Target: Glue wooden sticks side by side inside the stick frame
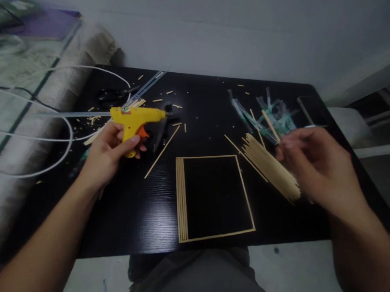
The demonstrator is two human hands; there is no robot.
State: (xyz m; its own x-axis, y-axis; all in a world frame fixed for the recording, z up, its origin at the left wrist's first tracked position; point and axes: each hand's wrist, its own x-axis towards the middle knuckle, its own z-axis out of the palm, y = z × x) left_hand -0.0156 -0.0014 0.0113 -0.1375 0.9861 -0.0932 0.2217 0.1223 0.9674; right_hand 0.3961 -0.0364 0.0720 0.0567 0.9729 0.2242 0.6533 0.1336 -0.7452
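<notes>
Yellow plastic glue gun, label illegible, gripped by left hand; thin wooden stick pinched by right hand.

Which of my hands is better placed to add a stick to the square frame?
Probably your right hand: it appears to pinch a stick, beside the stick bundle. Your left hand holds the yellow glue gun.

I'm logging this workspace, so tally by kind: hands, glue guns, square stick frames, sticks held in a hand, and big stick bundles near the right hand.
Hands: 2, the left hand and right hand
Yellow glue gun: 1
Square stick frame: 1
Held stick: 1
Big stick bundle: 1
Total: 6
</notes>
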